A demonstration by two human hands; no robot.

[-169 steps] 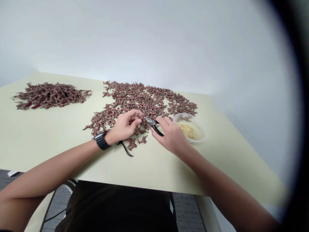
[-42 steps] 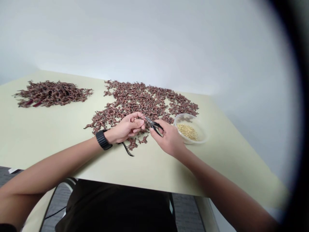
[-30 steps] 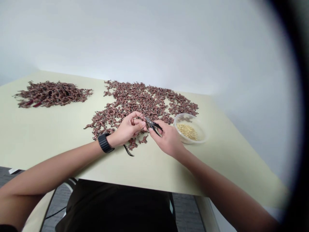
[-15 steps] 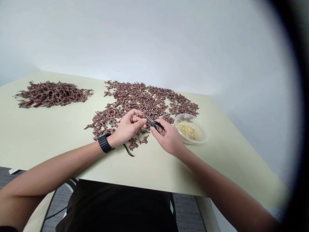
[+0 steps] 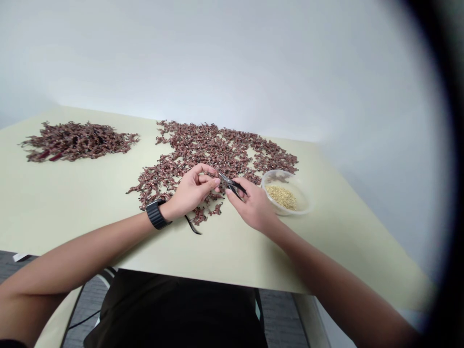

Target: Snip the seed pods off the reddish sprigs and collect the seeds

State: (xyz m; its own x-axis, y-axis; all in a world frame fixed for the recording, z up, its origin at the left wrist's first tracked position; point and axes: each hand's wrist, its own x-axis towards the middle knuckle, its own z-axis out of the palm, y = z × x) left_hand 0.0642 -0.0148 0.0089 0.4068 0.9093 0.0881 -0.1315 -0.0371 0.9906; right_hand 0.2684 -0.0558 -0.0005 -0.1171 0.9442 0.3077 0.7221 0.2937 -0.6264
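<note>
My right hand [image 5: 253, 203] is closed around the black handles of a pair of pliers [image 5: 235, 187], whose metal jaws point up and left toward the fingertips of my other hand. My left hand [image 5: 194, 191], with a black watch [image 5: 157, 214] at its wrist, pinches something small right at the jaws. What it holds is too small to make out. Under and behind both hands spreads a wide scatter of small reddish-brown pieces [image 5: 203, 145] with dark tips. A clear round tub [image 5: 306, 207] beside my right hand holds many tiny gold-coloured bits [image 5: 282, 197].
A second heap of reddish-brown pieces [image 5: 81, 140] lies at the far left of the pale yellow table [image 5: 217, 261]. A black curved handle [image 5: 193, 226] pokes out below my left wrist. A white wall [image 5: 217, 58] stands behind the table.
Almost nothing differs. Both hands keep the same hold, with the pliers' jaws still at my left fingertips; the whole view has shifted very slightly.
</note>
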